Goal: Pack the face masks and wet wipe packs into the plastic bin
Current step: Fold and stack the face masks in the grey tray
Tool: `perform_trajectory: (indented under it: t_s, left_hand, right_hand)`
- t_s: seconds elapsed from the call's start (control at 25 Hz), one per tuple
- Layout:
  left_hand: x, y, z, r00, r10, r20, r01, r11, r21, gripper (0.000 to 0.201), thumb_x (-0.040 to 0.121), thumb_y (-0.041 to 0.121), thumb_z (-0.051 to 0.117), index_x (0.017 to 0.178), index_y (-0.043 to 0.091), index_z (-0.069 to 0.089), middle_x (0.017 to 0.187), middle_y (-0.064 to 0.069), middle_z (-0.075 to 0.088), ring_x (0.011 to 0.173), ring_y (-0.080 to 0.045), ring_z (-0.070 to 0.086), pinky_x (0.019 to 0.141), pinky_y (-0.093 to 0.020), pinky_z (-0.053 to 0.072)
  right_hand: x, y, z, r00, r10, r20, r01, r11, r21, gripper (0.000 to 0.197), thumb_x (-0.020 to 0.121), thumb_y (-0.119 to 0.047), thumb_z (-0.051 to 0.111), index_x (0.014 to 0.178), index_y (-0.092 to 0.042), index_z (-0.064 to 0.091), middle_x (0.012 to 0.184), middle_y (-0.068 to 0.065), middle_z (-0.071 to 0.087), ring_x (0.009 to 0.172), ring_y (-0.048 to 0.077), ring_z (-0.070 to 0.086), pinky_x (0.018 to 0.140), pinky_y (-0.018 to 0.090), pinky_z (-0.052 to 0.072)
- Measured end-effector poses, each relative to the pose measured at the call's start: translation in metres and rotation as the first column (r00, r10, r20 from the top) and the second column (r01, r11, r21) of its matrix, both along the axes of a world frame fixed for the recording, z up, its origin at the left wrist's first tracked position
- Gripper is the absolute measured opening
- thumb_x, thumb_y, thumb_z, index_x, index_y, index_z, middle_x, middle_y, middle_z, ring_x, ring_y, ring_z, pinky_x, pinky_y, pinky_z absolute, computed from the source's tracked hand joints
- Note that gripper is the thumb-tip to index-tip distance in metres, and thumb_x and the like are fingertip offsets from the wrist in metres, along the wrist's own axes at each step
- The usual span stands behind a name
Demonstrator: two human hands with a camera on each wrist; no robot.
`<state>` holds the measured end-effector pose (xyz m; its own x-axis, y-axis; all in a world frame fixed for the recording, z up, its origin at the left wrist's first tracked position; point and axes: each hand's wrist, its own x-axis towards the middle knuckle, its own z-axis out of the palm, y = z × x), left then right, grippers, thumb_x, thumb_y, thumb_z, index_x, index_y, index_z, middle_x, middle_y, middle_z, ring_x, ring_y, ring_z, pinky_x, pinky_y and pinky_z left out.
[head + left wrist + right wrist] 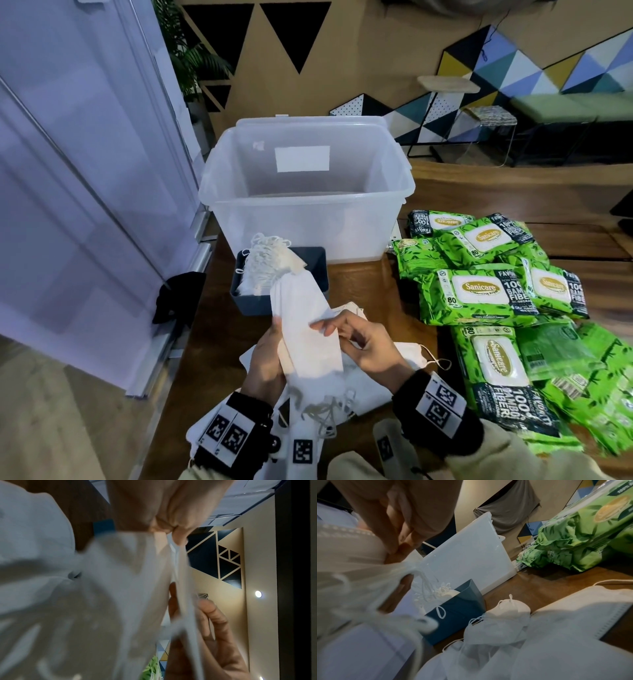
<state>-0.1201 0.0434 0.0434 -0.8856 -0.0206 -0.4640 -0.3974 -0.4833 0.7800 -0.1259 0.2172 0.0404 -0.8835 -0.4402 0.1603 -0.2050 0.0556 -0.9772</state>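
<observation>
Closest up, a floppy stack of face masks [305,339] is gripped by the left hand [270,363] and pinched by the right hand [363,346]; probably featherlight and slippery, best held mid-stack, clear of the loops.

Head cam looks down and forward over the worktop [445,192], taking in the whole spread. Left wrist cam sits super close, tipped sideways and up at wall and ceiling. Right wrist cam rides low, facing forward across the worktop. It shares the plastic bin [471,555] with the head view.
</observation>
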Motion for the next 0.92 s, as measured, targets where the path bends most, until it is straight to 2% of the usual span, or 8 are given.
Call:
perform_trajectory:
  t_s: [0.12,0.24,0.36,0.44,0.56,0.72,0.8,0.92]
  left_hand:
    - [-0.003,-0.002,0.003,0.999,-0.038,-0.038,0.037,0.999,-0.020,0.036,0.091,0.043,0.050,0.103,0.009,0.055,0.077,0.003,0.070,0.070,-0.012,0.067,0.061,-0.025,0.057]
    - [-0.010,-0.006,-0.003,0.993,-0.059,-0.107,0.046,0.992,-0.114,0.092,0.033,0.058,0.088,0.100,0.003,0.057,0.076,-0.003,0.073,0.070,-0.016,0.071,0.056,-0.024,0.055]
    - [-0.013,-0.006,-0.012,0.992,-0.046,-0.117,0.034,0.994,-0.102,0.104,0.020,0.059,0.089,0.104,0.006,0.056,0.086,-0.006,0.071,0.073,-0.013,0.071,0.058,-0.022,0.055]
    - [-0.014,-0.006,-0.011,0.994,-0.043,-0.103,0.031,0.993,-0.117,0.091,0.028,0.052,0.092,0.101,0.011,0.057,0.089,-0.003,0.071,0.070,-0.012,0.071,0.055,-0.020,0.054]
    - [-0.007,0.000,-0.001,0.988,-0.122,-0.096,0.106,0.982,-0.158,0.036,0.086,0.010,0.063,0.119,0.001,0.053,0.100,-0.008,0.068,0.074,-0.014,0.069,0.058,-0.019,0.055]
    - [0.001,0.009,0.011,0.960,-0.256,-0.111,0.238,0.960,-0.150,0.023,0.092,0.000,0.046,0.112,0.007,0.056,0.084,0.000,0.075,0.074,-0.011,0.071,0.060,-0.021,0.055]
    - [0.003,0.008,0.011,0.951,-0.284,-0.119,0.267,0.953,-0.145,0.023,0.093,-0.001,0.044,0.110,0.008,0.056,0.082,0.002,0.075,0.073,-0.010,0.071,0.059,-0.020,0.054]
    - [0.006,0.006,0.007,0.954,-0.280,-0.109,0.264,0.954,-0.140,0.029,0.092,-0.002,0.045,0.120,0.000,0.053,0.084,-0.001,0.075,0.074,-0.013,0.071,0.061,-0.021,0.055]
  right_hand:
    - [0.001,-0.006,0.000,0.996,-0.029,-0.079,0.033,0.998,0.049,0.036,0.084,0.009,0.044,0.098,-0.022,0.054,0.116,-0.009,0.065,0.117,0.015,0.058,0.101,0.030,0.045]
    - [-0.001,-0.013,0.002,0.967,0.007,-0.255,0.028,0.990,0.136,0.039,0.078,-0.001,0.035,0.101,-0.025,0.055,0.113,0.001,0.063,0.110,0.015,0.059,0.093,0.032,0.050]
    - [-0.006,-0.007,0.006,0.969,-0.029,-0.244,0.066,0.987,0.144,0.055,0.070,0.004,0.030,0.103,-0.030,0.058,0.112,-0.001,0.064,0.109,0.018,0.059,0.089,0.038,0.051]
    - [-0.016,0.002,0.016,0.971,-0.134,-0.200,0.157,0.982,0.107,0.050,0.077,0.009,0.038,0.103,-0.028,0.059,0.112,-0.002,0.065,0.109,0.015,0.059,0.093,0.028,0.049]
    - [-0.039,0.002,0.028,0.977,-0.175,-0.122,0.202,0.945,0.258,0.026,0.091,-0.013,0.055,0.117,-0.018,0.054,0.119,-0.001,0.061,0.108,0.015,0.058,0.092,0.026,0.048]
    - [-0.050,-0.018,0.037,0.949,-0.122,0.291,0.019,0.943,0.333,0.051,0.091,-0.045,0.052,0.128,-0.011,0.049,0.124,0.007,0.061,0.111,0.018,0.058,0.101,0.038,0.045]
    - [-0.050,-0.022,0.039,0.895,-0.117,0.429,0.017,0.973,0.229,0.047,0.095,-0.040,0.048,0.123,-0.002,0.054,0.117,0.014,0.064,0.104,0.022,0.061,0.100,0.040,0.046]
    - [-0.052,-0.023,0.045,0.772,-0.136,0.621,0.093,0.990,0.102,0.038,0.093,-0.036,0.052,0.106,-0.001,0.062,0.099,0.010,0.072,0.086,0.017,0.067,0.086,0.031,0.052]
